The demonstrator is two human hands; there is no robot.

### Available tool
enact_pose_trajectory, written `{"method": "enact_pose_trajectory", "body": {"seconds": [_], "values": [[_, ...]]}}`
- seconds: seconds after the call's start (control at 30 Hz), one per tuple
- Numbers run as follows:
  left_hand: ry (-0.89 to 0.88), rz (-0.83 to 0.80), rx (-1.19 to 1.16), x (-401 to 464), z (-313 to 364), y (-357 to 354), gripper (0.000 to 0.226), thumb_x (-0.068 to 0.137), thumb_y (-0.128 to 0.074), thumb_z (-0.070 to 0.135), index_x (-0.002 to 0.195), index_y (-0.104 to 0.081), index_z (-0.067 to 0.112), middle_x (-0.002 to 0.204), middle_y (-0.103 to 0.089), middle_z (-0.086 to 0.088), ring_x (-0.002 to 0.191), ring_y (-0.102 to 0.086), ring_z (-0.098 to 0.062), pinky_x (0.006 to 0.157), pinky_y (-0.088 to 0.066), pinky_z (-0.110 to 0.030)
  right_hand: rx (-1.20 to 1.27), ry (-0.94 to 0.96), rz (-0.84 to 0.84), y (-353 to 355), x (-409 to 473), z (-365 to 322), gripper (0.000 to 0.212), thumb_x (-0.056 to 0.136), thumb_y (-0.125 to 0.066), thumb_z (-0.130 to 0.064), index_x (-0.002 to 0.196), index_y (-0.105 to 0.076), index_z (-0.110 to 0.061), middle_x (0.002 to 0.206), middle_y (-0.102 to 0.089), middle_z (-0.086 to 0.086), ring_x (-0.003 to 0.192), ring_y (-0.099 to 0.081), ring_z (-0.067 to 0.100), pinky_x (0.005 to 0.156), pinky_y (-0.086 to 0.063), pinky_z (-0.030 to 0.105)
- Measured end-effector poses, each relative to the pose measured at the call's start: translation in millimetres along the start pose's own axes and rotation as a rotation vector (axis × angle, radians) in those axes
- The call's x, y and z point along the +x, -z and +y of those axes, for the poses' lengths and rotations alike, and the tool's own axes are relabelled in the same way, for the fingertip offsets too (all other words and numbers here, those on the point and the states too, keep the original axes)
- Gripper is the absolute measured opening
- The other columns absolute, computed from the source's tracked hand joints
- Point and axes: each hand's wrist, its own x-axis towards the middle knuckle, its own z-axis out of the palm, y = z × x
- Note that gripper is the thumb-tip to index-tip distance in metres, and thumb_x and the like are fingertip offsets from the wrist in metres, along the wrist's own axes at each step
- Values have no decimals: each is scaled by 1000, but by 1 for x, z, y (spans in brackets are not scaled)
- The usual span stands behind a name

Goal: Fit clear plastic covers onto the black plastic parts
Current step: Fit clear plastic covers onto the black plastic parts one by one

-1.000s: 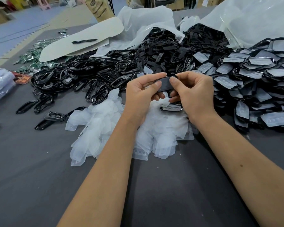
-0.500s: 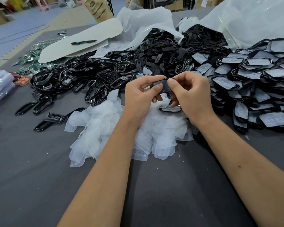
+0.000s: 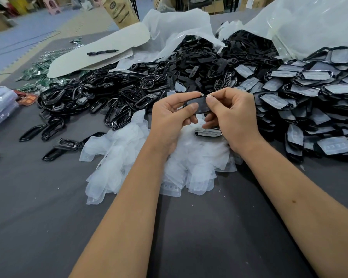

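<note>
Head view: black plastic part point(image 3: 197, 105) held above the heap of clear covers point(image 3: 149, 155), long axis running 9 to 3 o'clock.
Left hand point(image 3: 169, 121): pinches its 9 o'clock end.
Right hand point(image 3: 231, 117): pinches its 3 o'clock end.
Room: covered parts point(image 3: 301, 97) crowd 3 o'clock; bare grey table point(image 3: 48, 207) toward 6.

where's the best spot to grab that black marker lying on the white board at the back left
Take the black marker around the middle of its barrel, coming down from above with fingers on its two long sides. It lies flat on the white board with bare board all round it, so nothing blocks a pinch from the top. Its slim, long shape would likely tip if held by one end.
</note>
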Motion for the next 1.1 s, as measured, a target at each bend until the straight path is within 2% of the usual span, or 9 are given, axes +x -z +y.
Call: {"method": "enact_pose_trajectory", "body": {"seconds": [0.17,0.27,0.43,0.53,0.63,0.73,0.87,0.97,1.1], "values": [[47,0,-74,0,2,1,24,92,-66,-8,108,-76,7,76,-68,-10,55,-56,-12,53,-42,-16,-166,136,16,-1,-1,-1,10,100,-66,-9,94,-71,-2,70,-70,10,54,-71,20,50,-62,40],[76,27,-108,0,3,1,23,91,-65,-8,105,-78,6,77,-69,-10,55,-53,-11,51,-40,-16,-394,352,68,0,-4,-1,9,96,-72,-15,101,-72,-8,84,-71,0,67,-68,15,64,-60,36],[195,171,-271,4,10,0,24,91,-53,-11,92,-74,1,68,-62,-6,46,-44,-6,42,-33,-13,-464,538,-111,2,-1,-1,12,96,-74,-14,105,-80,-8,102,-65,9,89,-63,19,78,-54,32],[257,199,-390,5,13,3,26,93,-47,-9,86,-71,0,66,-58,-4,43,-43,-5,40,-32,-12,-520,549,-177,4,-1,0,24,91,-81,-21,113,-79,-11,112,-61,11,96,-61,20,82,-48,20],[266,122,-377,2,16,3,20,100,-54,6,90,-69,-2,69,-62,-8,47,-50,-7,44,-40,-12,-541,574,-105,3,-1,0,16,92,-81,-19,104,-82,-9,109,-61,11,90,-60,17,73,-37,8],[262,79,-379,0,15,2,34,100,-62,33,98,-64,-1,74,-65,-9,56,-58,-12,53,-48,-14,-410,457,-32,2,-1,-3,11,94,-78,-20,94,-80,-10,105,-61,8,93,-60,14,71,-45,17],[179,76,-263,-1,12,-2,12,101,-62,7,94,-71,3,80,-67,-6,62,-63,-11,54,-51,-14,-148,181,-38,5,2,-4,15,98,-73,-17,91,-76,-4,102,-63,2,88,-62,15,80,-57,40],[162,72,-242,-2,12,-1,15,100,-62,7,92,-75,9,82,-72,-3,66,-64,-8,57,-53,-17,78,39,-115,4,1,-4,17,100,-70,-17,97,-77,-2,93,-68,6,74,-58,18,68,-53,33],[147,102,-252,0,10,-1,16,102,-60,8,93,-74,7,77,-72,-1,65,-63,-6,59,-55,-17,250,-107,-182,4,3,0,16,102,-64,-10,108,-78,-7,87,-73,3,79,-63,13,67,-53,27]]}}
